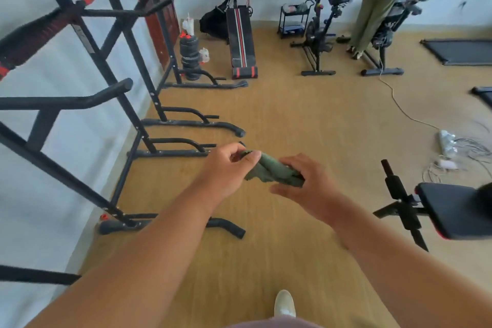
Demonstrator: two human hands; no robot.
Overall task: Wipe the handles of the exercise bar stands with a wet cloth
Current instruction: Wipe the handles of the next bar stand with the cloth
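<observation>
Both hands mid-frame: left hand (226,168) pinches crumpled dark-green cloth (274,169); right hand (308,184) grips its other end. Black tubular exercise bar stands (138,125) at 9–11 o'clock.

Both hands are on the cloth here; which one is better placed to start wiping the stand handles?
Probably the left hand. It pinches one end of the green cloth and is nearer the bar stands on the left; the right hand would have to cross over.

Bunched green cloth (274,170) (between both hands)
</observation>
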